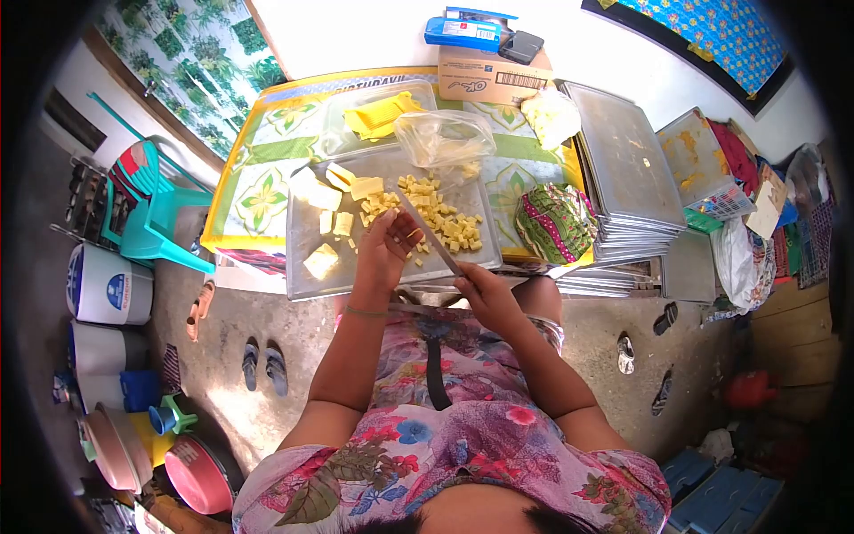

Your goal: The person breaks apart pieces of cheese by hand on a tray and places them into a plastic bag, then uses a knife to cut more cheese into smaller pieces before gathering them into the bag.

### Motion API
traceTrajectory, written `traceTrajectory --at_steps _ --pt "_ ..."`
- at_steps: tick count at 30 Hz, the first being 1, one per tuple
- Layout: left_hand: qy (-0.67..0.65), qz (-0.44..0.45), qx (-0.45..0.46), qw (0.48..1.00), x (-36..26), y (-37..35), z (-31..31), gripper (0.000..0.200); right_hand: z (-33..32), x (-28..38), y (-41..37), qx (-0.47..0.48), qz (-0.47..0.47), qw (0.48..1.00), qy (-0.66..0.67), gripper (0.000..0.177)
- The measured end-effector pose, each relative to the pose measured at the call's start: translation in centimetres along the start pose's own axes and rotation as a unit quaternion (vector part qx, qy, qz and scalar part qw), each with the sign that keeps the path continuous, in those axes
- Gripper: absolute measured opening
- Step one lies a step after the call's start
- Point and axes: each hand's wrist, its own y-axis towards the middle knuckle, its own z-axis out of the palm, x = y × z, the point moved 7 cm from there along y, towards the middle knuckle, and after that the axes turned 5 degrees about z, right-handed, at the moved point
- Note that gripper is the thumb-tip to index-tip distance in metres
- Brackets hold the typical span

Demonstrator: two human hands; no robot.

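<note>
My right hand (485, 292) grips a knife (432, 235) by its handle, the long blade slanting up and left over a metal baking tray (310, 283). Close to the blade, my left hand (384, 247) has its fingers curled; whatever they hold, if anything, is hidden. Small yellow cubes (458, 230), perhaps butter or cheese, lie heaped on the tray's right half. Larger yellow chunks (321, 261) sit on its left side. A clear plastic bag (445, 138) rests at the tray's far edge.
A yellow sheet-like piece (384, 114) lies in a clear container behind the tray. A patterned cloth bundle (557, 224) and stacked metal trays (630, 160) stand to the right. At the back is a cardboard box (489, 76). A turquoise chair (160, 209) stands left.
</note>
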Motion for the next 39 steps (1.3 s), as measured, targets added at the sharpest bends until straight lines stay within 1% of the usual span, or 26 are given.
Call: traceTrajectory --at_steps 3,5,6,8,9,12,14,15,16,18,20,23,26,29,32,35,37,39 --pt "-0.018 -0.005 -0.040 0.999 0.1 -0.2 1.1 0.022 0.8 -1.5 -0.3 0.081 0.079 0.989 0.091 0.032" --pt "-0.041 -0.014 -0.044 0.998 0.2 -0.3 1.8 0.023 1.5 -2.5 -0.6 0.145 0.144 0.964 0.168 0.033" --pt "-0.052 -0.017 -0.046 0.997 0.3 -0.3 2.0 0.023 1.5 -2.6 -0.7 0.156 0.168 0.951 0.210 0.034" --pt "-0.057 -0.017 0.017 0.998 1.0 0.5 1.2 0.022 1.5 -2.6 -1.1 0.175 0.215 0.915 0.292 0.034" --pt "-0.059 -0.017 0.049 0.997 0.9 0.7 1.7 0.021 1.4 -2.7 -1.1 0.161 0.212 0.914 0.305 0.035" --pt "0.002 -0.020 -0.005 1.000 1.5 0.9 1.5 0.022 1.0 -3.6 -0.9 0.121 0.200 0.912 0.336 0.036" --pt "0.110 -0.004 -0.010 0.994 1.3 2.7 1.8 0.024 0.5 -4.2 -0.6 0.094 0.186 0.915 0.347 0.036" --pt "0.163 0.005 -0.014 0.987 1.2 4.0 2.1 0.025 0.1 -4.2 -0.6 0.082 0.193 0.914 0.347 0.035" --pt "0.216 0.009 -0.040 0.976 0.9 5.6 2.4 0.030 -0.3 -3.8 -0.6 0.070 0.201 0.914 0.346 0.035" --pt "0.326 0.058 -0.012 0.944 0.3 9.6 3.8 0.031 -0.9 -4.0 -0.7 0.050 0.209 0.912 0.349 0.034" --pt "0.400 0.080 0.014 0.913 0.2 13.2 5.7 0.028 -1.5 -3.4 -0.8 0.036 0.214 0.915 0.341 0.034" --pt "0.576 0.163 0.049 0.800 1.1 19.8 5.6 0.031 -2.0 -3.6 -1.1 0.020 0.204 0.918 0.340 0.035" --pt "0.620 0.194 0.054 0.759 1.1 21.4 6.9 0.034 -2.3 -3.8 -1.4 0.011 0.199 0.921 0.336 0.035" --pt "0.570 0.174 0.069 0.800 0.8 21.2 7.0 0.031 -2.3 -3.9 -1.4 0.007 0.197 0.920 0.340 0.034" --pt "0.569 0.184 0.071 0.798 -1.3 18.1 7.9 0.028 -1.9 -4.5 -1.4 0.008 0.200 0.921 0.335 0.034" --pt "0.561 0.198 0.068 0.801 -2.8 14.1 6.0 0.028 -1.5 -4.6 -1.2 0.015 0.210 0.919 0.334 0.034" --pt "0.643 0.221 0.075 0.729 -3.1 11.5 3.6 0.031 -1.2 -4.4 -1.2 0.023 0.213 0.918 0.335 0.035" --pt "0.723 0.239 0.090 0.642 -2.7 9.2 1.3 0.031 -0.8 -4.2 -1.0 0.033 0.209 0.918 0.334 0.035"
